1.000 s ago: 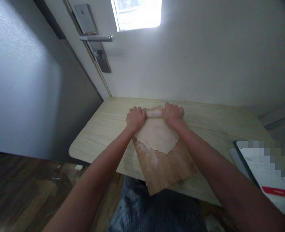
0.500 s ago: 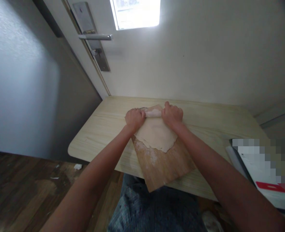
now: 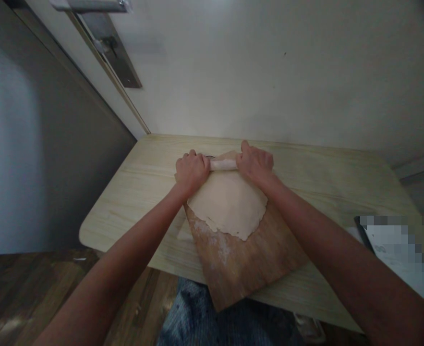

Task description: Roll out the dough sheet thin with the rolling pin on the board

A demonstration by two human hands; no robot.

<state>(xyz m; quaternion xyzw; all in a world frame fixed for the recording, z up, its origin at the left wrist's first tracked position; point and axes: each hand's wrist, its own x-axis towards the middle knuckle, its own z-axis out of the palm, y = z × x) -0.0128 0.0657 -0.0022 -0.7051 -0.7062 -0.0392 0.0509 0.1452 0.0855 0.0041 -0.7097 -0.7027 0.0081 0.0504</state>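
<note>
A thin flat sheet of pale dough lies on a floured wooden board that rests on a light wooden table. At the dough's far edge a pale rolling pin lies crosswise. My left hand is closed over the pin's left end. My right hand is closed over its right end. Only the short middle stretch of the pin shows between the two fists.
A door with a metal handle plate stands behind the table at the left, beside a white wall. Papers or a book, partly blurred out, lie at the table's right edge. The board's near corner overhangs the table above my lap.
The view has tilted down and moved closer, so the window has left the frame. Both hands stay on the pin at the dough's far edge; the dough looks slightly wider.
</note>
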